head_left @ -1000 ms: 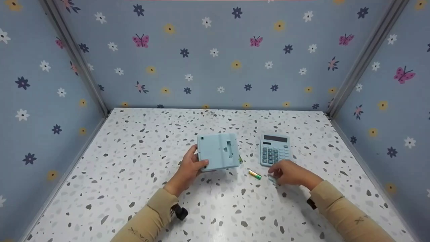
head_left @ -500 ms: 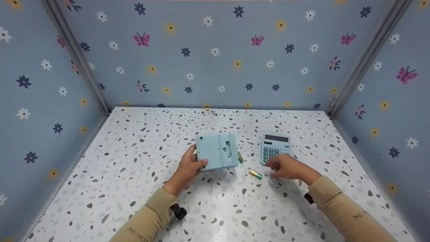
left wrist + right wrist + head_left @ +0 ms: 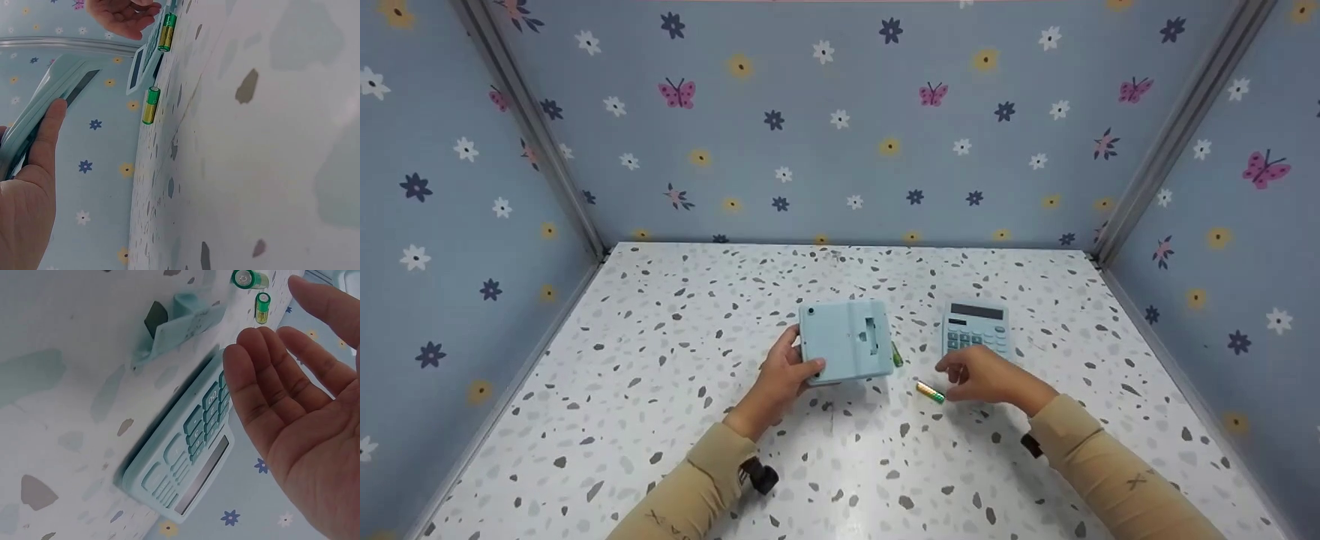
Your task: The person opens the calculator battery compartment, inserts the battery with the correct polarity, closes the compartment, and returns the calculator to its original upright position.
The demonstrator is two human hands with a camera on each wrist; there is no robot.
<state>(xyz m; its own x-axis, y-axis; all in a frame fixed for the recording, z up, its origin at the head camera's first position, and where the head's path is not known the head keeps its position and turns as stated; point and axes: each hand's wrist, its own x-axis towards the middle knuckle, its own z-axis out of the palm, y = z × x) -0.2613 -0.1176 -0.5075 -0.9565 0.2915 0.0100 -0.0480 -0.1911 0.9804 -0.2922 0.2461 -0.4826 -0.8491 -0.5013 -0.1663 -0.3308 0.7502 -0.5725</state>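
My left hand (image 3: 784,371) grips a light blue calculator (image 3: 840,341) by its left side, thumb on the back. Its back faces up, with an uncovered battery slot (image 3: 871,335) near the right end. Nothing is in my right hand (image 3: 986,375); its fingers bend loosely beside a green and gold battery (image 3: 930,392). A second battery (image 3: 897,354) lies close to the held calculator's right edge. In the right wrist view, a small light blue battery cover (image 3: 180,329) lies on the table; my right hand hides it in the head view.
Another light blue calculator (image 3: 976,326) lies face up on the speckled white table (image 3: 720,300), its lower keys hidden by my right hand. Flowered panels (image 3: 840,150) enclose the back and sides.
My right hand has let go of the small battery cover, lifted off it and moved left to the nearer battery. The left hand keeps holding the calculator almost still.
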